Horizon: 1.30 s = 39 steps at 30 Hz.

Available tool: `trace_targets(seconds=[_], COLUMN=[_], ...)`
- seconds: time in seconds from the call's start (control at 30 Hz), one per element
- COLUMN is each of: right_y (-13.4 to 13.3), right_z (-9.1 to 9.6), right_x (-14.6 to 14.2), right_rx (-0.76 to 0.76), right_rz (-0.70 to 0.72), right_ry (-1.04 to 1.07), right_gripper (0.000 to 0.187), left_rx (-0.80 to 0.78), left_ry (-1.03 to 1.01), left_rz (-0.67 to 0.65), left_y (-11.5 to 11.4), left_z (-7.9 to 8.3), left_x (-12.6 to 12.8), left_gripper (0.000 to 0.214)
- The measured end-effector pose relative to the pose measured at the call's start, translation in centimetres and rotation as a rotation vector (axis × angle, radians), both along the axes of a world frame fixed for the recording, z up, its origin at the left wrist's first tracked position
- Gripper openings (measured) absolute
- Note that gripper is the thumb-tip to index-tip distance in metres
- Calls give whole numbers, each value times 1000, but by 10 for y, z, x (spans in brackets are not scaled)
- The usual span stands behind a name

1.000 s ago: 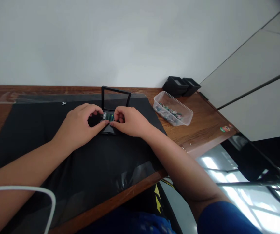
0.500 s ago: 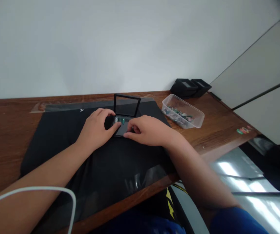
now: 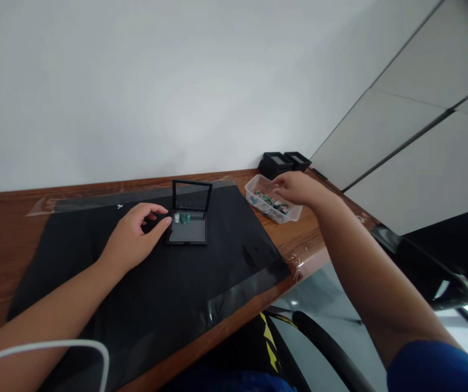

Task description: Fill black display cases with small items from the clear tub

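A black display box [image 3: 196, 232] lies on the black mat with its framed, see-through lid [image 3: 208, 197] standing up. A clear stone [image 3: 176, 218] and green stones [image 3: 185, 218] sit in a row along its back left part. At the box's left edge rests my left hand [image 3: 131, 234], thumb and fingers apart and holding nothing. My right hand [image 3: 299, 188] is over a clear plastic tub [image 3: 294, 214], fingers pointing down and slightly apart, with nothing visible in them. Inside the tub are several small green and clear pieces [image 3: 272, 203].
Two black boxes [image 3: 275, 163] stand behind the tub against the wall. The black mat [image 3: 213, 272] is taped onto a wooden table [image 3: 1, 228]. A tiny white scrap [image 3: 119, 206] lies on the mat. A white cable [image 3: 71, 343] crosses my left forearm.
My right hand has left the display box and moved right to the tub. The left hand has drawn back to the box's left edge. The view has turned rightward.
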State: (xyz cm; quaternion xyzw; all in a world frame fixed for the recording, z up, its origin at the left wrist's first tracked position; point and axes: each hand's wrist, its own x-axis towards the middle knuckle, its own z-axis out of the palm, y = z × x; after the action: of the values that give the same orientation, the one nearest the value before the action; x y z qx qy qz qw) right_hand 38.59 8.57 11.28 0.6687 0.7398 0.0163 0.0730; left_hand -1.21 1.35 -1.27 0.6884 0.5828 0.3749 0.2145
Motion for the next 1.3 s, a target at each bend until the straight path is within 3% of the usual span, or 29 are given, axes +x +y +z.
trace_targets(seconds=[0.17, 0.4, 0.63, 0.8, 0.93, 1.1, 1.3], right_y=[18, 22, 18, 7, -6, -26, -34], right_z=[-37, -47, -28, -2, 15, 28, 8], right_x=[4, -5, -1, -8, -38, -88, -135], right_rx=[-128, -123, -10, 116, 25, -242, -416], right_rz=[9, -62, -89, -65, 148, 403, 570], right_ry=[-57, -53, 104, 331, 722, 852, 996], right_gripper=[40, 25, 18, 36, 27, 26, 27], left_rx=[15, 43, 62, 45, 48, 32, 106], left_ry=[15, -35, -44, -51, -65, -70, -213], left_rz=[-28, -25, -46, -57, -80, -84, -92], left_y=[-4, -6, -7, -8, -6, -6, -13], left_z=[4, 4, 8, 7, 6, 8, 9], left_x=[4, 4, 8, 7, 6, 6, 7], left_gripper=[34, 29, 24, 29, 35, 39, 49])
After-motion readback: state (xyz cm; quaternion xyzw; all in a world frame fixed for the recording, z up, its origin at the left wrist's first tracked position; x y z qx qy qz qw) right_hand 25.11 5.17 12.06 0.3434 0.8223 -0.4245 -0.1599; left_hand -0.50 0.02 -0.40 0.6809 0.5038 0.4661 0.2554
